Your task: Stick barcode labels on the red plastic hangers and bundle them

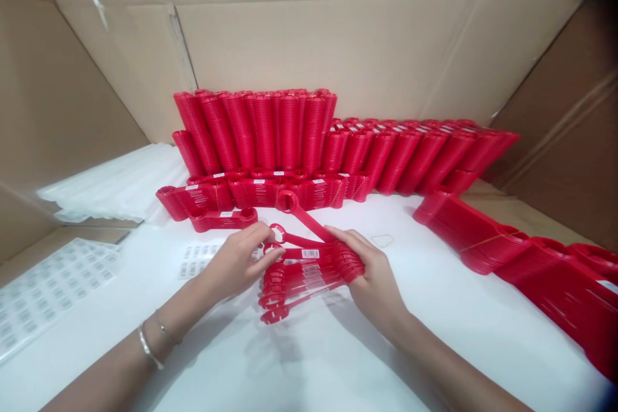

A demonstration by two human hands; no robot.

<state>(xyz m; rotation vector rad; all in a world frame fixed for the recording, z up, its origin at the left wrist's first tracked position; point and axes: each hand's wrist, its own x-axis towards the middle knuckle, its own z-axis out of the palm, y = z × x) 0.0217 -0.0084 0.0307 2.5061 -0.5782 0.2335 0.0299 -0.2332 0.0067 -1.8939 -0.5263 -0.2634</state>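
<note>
My right hand (369, 264) is wrapped round one end of a bunch of red plastic pieces (302, 270), which fan out toward the left. Each piece is a flat strip with a ring at its end, and some carry white barcode labels (310, 253). At the fanned ends, my left hand (251, 254) pinches the ring end of one strip between thumb and fingers. The topmost strip (309, 222) points up and away from the others. Just beyond my left hand lies a short red stack (224, 219) with a label on top.
Tall red stacks (265, 132) stand along the cardboard wall (313, 45), with banded bundles (261, 192) before them. More red bundles (555, 283) lie at the right. Label sheets (53, 290) and clear plastic bags (120, 187) are at the left. A rubber band (382, 240) lies on the white surface (290, 373).
</note>
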